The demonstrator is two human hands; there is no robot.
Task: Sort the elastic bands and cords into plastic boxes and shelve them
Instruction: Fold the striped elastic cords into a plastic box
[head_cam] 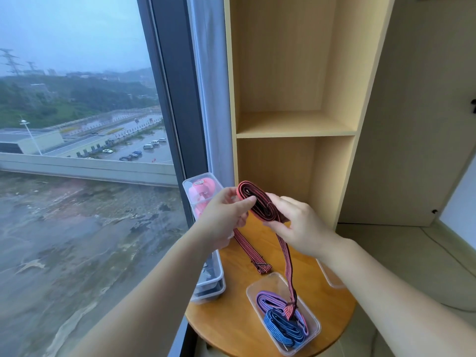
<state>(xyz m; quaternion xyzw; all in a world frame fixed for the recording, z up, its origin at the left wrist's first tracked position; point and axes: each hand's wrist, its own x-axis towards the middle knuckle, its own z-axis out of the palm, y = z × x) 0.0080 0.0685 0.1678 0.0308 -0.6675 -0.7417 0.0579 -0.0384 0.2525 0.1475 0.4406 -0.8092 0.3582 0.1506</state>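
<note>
One red-and-black striped elastic band (pixel 257 202), mostly wound into a flat coil, held in the air above the far half of the round wooden table (pixel 231 318). Pinched at its left edge between thumb and fingers of the left hand (pixel 226 215); gripped at its lower right end by the curled fingers of the right hand (pixel 301 228). Two loose tails hanging from the coil: one down onto the table's middle, with a small metal fitting near its end, the other down into the box at the table's near edge. Three clear plastic boxes on the table: one small box (pixel 265 282) at the near edge, with two coiled bands touching inside, one purple band (pixel 270 300) and one blue band (pixel 280 328); one long box (pixel 208 295) along the left edge, pink things at its far end, dark things at its near end; one third box (pixel 331 279) at the right edge, mostly hidden behind the right forearm, contents not visible. Behind the table, one pale wooden shelf unit (pixel 296 124), two open compartments in view. Left of the table, one tall window (pixel 77 124); at the table's far left, one grey curtain (pixel 206 86).
</note>
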